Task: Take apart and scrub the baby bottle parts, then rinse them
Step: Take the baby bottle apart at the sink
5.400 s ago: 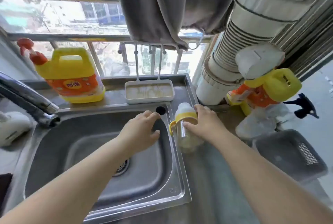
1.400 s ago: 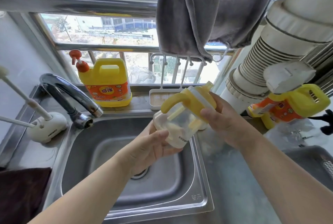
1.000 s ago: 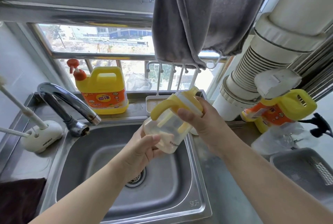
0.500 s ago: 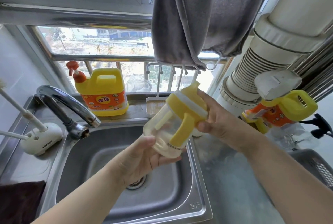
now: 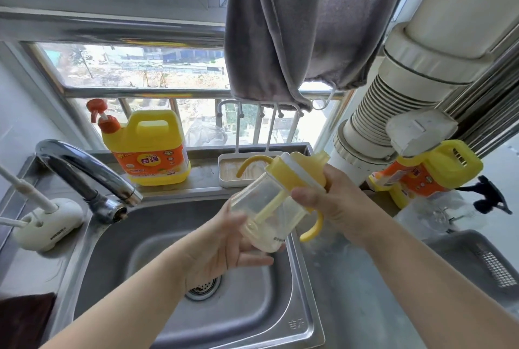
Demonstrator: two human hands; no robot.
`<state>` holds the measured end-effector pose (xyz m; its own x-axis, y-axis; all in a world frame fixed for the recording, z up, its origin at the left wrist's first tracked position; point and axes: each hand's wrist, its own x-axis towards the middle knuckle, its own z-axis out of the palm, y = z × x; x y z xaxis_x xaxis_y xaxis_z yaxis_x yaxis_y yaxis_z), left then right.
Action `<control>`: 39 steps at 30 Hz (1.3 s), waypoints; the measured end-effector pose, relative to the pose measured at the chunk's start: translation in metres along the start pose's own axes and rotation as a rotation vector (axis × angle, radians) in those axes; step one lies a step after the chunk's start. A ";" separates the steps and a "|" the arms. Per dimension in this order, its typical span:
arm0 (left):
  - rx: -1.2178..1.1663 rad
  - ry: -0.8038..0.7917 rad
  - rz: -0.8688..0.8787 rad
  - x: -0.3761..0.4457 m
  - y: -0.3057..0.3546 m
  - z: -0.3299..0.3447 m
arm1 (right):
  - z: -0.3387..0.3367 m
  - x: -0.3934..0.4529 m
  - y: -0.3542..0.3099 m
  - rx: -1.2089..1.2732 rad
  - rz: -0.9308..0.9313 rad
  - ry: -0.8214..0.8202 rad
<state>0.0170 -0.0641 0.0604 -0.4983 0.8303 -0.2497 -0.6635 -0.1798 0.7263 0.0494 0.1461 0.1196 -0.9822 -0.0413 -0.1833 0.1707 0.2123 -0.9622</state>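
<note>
A clear baby bottle (image 5: 269, 208) with a yellow lid and two yellow handles is held tilted above the right side of the steel sink (image 5: 196, 306). A yellow straw runs down inside it. My left hand (image 5: 224, 247) cups the bottle's clear base from below. My right hand (image 5: 331, 205) grips the yellow lid (image 5: 297, 172) at the top. One handle (image 5: 311, 229) hangs down beside my right palm, the other arches over the top left.
The faucet (image 5: 84, 174) curves over the sink's left rim. Yellow detergent jugs stand at the back (image 5: 151, 149) and right (image 5: 429, 172). A white drying rack tray (image 5: 233, 169) sits behind the bottle, a grey basket (image 5: 483, 261) on the right counter, a brush holder (image 5: 47, 225) at left.
The yellow lid with its handles has turned in my right hand while my left hand keeps the base; the near handle swung from the front to the lower right.
</note>
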 end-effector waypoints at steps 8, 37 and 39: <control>-0.055 -0.050 -0.010 0.021 -0.009 0.000 | -0.021 -0.009 0.013 0.051 -0.030 -0.049; 1.021 0.369 0.023 0.145 -0.096 -0.022 | -0.097 -0.002 0.112 -0.007 0.204 0.246; 1.122 0.436 0.035 0.154 -0.097 -0.025 | -0.101 0.000 0.118 -0.041 0.211 0.281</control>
<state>-0.0095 0.0683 -0.0648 -0.7966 0.5471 -0.2573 0.1009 0.5399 0.8356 0.0618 0.2695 0.0266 -0.9099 0.2764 -0.3094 0.3747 0.2271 -0.8989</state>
